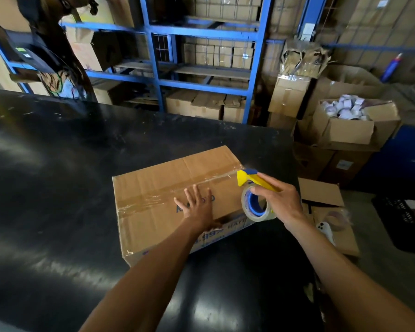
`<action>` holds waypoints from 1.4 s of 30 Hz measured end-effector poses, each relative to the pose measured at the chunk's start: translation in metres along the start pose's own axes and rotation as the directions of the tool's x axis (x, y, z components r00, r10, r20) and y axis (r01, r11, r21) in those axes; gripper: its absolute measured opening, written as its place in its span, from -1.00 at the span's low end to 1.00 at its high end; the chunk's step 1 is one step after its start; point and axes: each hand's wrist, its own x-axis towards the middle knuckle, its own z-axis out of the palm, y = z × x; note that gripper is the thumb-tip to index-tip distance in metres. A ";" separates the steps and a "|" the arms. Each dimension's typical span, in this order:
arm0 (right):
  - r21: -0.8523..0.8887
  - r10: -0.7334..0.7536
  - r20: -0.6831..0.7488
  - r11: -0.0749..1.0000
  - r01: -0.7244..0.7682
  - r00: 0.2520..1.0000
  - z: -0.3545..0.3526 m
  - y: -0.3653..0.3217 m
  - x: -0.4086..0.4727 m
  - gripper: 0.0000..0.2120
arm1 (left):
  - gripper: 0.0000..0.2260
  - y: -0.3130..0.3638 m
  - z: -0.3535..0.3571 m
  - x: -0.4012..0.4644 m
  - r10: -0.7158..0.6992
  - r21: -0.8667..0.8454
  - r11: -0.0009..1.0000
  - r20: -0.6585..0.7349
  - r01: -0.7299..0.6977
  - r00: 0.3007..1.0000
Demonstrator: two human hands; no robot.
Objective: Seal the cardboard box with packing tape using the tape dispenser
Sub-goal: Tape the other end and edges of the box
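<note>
Our left hand (198, 207) lies spread on the box (177, 202); the right hand (279, 200) grips the dispenser (254, 192) at its right edge. If we cut carelessly, the tape (168, 191) may lift or wrinkle.

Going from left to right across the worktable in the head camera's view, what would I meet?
Bare black table → cardboard box → left hand pressed flat on the box → tape dispenser held in the right hand → white phone on a carton past the table's edge.

Dim overall; soft glare patches streak the glossy black desk (58, 164) left of and below the grip, edges bow from wide-angle distortion, far shelves (201, 68) slightly blurred
</note>
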 end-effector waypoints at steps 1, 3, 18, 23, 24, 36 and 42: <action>0.017 0.013 -0.005 1.000 -0.013 1.000 -0.002 0.002 0.001 -0.46 | 0.17 0.001 0.002 0.003 -0.007 0.029 1.000 -0.006 0.007 1.000; 0.047 0.041 -0.027 0.998 -0.039 0.999 -0.004 0.007 0.003 -0.47 | 0.13 -0.005 -0.001 0.006 0.031 0.054 0.998 0.007 -0.031 0.999; 0.188 0.098 -0.037 0.978 -0.090 0.994 0.026 -0.004 0.015 -0.50 | 0.26 -0.011 -0.013 -0.012 0.141 -0.103 0.986 0.097 -0.131 0.985; 0.047 0.034 -0.049 0.998 -0.032 0.998 0.013 -0.003 0.012 -0.46 | 0.04 0.042 0.017 -0.008 0.047 0.007 0.999 -0.015 -0.047 0.999; 0.036 0.032 -0.057 0.999 -0.030 0.998 0.009 0.000 0.011 -0.47 | 0.02 0.038 0.015 -0.005 0.076 0.021 0.997 -0.010 -0.076 0.997; 0.060 0.001 -0.043 0.998 0.001 0.999 0.032 -0.001 0.000 -0.49 | 0.14 -0.065 -0.009 -0.004 0.474 0.121 0.867 0.094 -0.483 0.875; 0.023 -0.004 -0.013 1.000 0.005 1.000 0.036 0.001 -0.008 -0.48 | -0.26 -0.028 0.019 -0.016 0.411 0.222 0.890 -0.009 -0.399 0.912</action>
